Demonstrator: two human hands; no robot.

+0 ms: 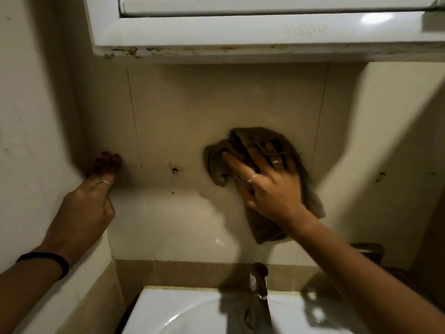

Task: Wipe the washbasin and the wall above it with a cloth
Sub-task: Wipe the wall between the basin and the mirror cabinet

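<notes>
A crumpled brown cloth lies flat against the beige tiled wall above the white washbasin. My right hand presses it to the tiles with spread, straight fingers, right of centre. My left hand reaches to the wall's left corner, fingertips touching the tile, holding nothing. A metal tap stands at the basin's back edge, below my right forearm.
A white cabinet with a stained lower edge hangs just above the wiped tiles. A small screw hole marks the wall between my hands. A side wall closes in on the left. A dark object sits at the right behind my forearm.
</notes>
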